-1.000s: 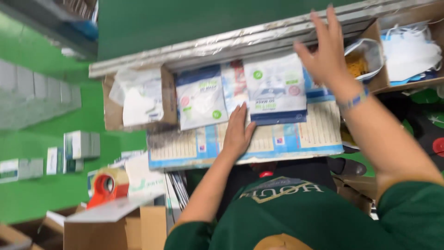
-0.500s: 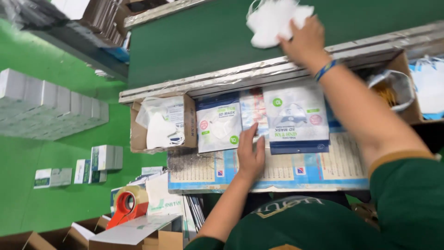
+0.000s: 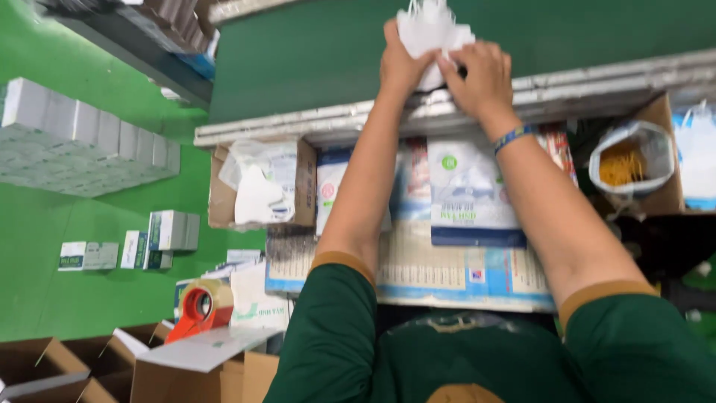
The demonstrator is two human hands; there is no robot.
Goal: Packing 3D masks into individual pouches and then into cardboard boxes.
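Item: white mask stack (image 3: 431, 33), being held over the green belt (image 3: 313, 60), just beyond the metal rail (image 3: 597, 78).

Grip: the stack is being clamped between both hands. The left hand (image 3: 399, 63) is being pressed against its left side, the right hand (image 3: 481, 75) against its lower right; the fingers of both are closed on it. A blue wristband (image 3: 513, 137) is being worn on the right wrist.

Progress, as judged: the stack is already lifted clear of the tabletop (image 3: 447, 276) and is being squared up or gathered between the palms. No pouch is being opened or filled; the printed pouches (image 3: 470, 186), lying nearer than the rail, are being left untouched, so bagging seems yet to be done. Flat cartons (image 3: 52, 366), nearer and left of the rail, are standing unfilled beside a red tape dispenser (image 3: 198, 310).

Other stock: an open box of white masks (image 3: 257, 186) just left of the pouches; a bag of yellow pieces (image 3: 623, 160) right of them; small boxes (image 3: 160, 235) on the green floor, well left.

Not made out: the top of the stack is being cut off by the upper edge, so its count cannot be told. Whether loops or ties are hanging from it is blurred. The yellow pieces are too small to identify. The pouches are being partly covered by both forearms. The white goods at the far right are being cropped.
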